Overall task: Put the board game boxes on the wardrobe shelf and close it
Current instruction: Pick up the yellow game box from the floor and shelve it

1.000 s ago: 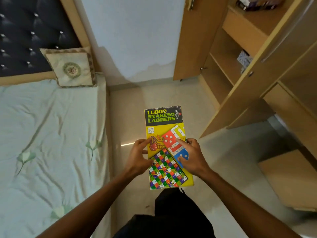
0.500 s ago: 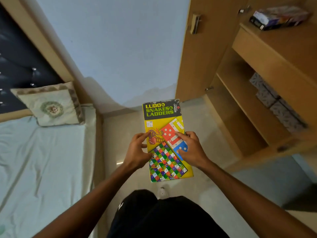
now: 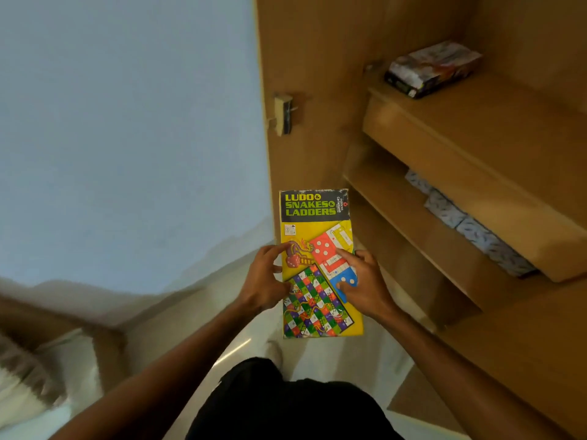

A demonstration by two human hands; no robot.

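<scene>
Head view: left hand (image 3: 263,277), right hand (image 3: 365,285) hold box (image 3: 314,217) edges near shelf (image 3: 482,122)

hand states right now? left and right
Left hand: holds the yellow board game box by its left edge.
Right hand: holds the same box by its right edge.

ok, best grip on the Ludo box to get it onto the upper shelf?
Grip the Ludo box by its two long edges at mid-length, one hand from each side, thumbs on top, as the left hand and right hand do. It is flat, thin and long; that likely keeps it level and leaves the far end free to lead onto the upper shelf.
</scene>
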